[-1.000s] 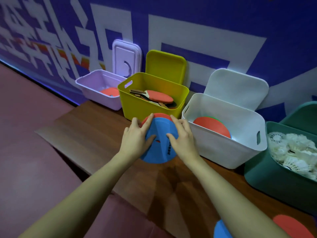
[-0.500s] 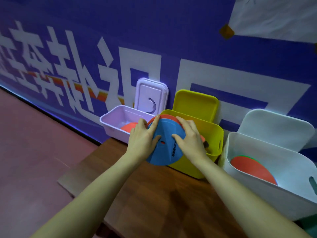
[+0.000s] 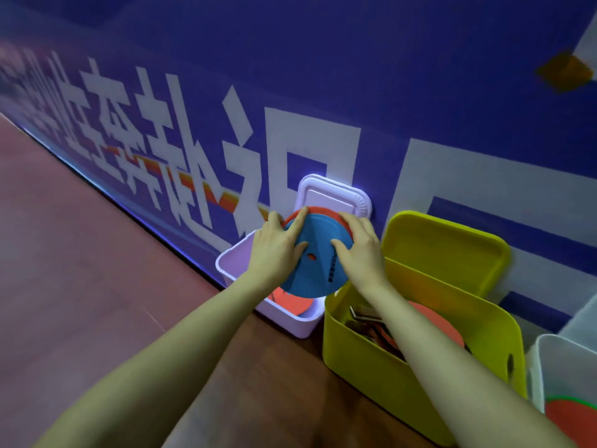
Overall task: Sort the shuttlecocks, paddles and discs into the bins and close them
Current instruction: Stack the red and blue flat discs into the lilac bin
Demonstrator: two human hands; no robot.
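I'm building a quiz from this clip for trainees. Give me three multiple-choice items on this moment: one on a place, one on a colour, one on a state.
1. Above which bin is the stack of round flat plastic discs held?
A. pale lilac plastic bin
B. yellow-green plastic bin
C. white plastic bin

2. What colour is the disc facing the camera?
A. green
B. blue
C. yellow

3. How does the pale lilac lid stand?
A. shut on its bin
B. flat on the floor
C. upright against the blue wall

Answers:
1. A: the left hand and right hand hold the stack over the pale lilac plastic bin, left of the yellow-green plastic bin.
2. B: its face is blue, with an orange rim showing behind.
3. C: the pale lilac lid leans on the blue wall behind its open bin.
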